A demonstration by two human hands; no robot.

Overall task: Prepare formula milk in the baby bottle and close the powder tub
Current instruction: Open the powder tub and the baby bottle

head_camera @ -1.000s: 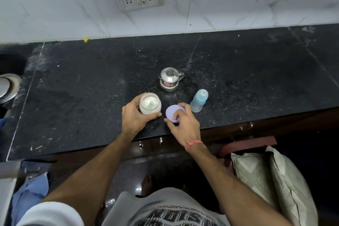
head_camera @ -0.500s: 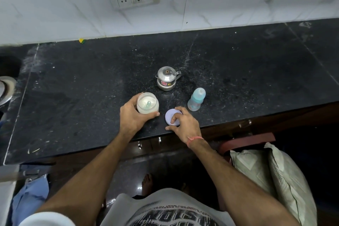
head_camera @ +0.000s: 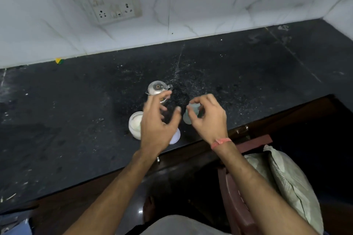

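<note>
An open powder tub (head_camera: 134, 124) with white powder stands near the counter's front edge. Its pale round lid (head_camera: 176, 137) lies flat just right of it, partly under my left hand (head_camera: 158, 126). That hand hovers above tub and lid with fingers spread, blurred, holding nothing. The pale blue baby bottle (head_camera: 188, 119) stands to the right, mostly hidden by my right hand (head_camera: 207, 118), whose thumb and fingers curl round the bottle's top. A small steel pot (head_camera: 157, 89) with a lid and spout stands behind both hands.
The black stone counter (head_camera: 76, 120) meets a white tiled wall with a socket plate (head_camera: 112, 2). Below the counter's front edge on the right are a dark red chair (head_camera: 248, 143) and a pale cushion (head_camera: 290, 183).
My left hand let go of the tub and rose to the right. My right hand left the lid on the counter and moved onto the bottle. The camera tilted up.
</note>
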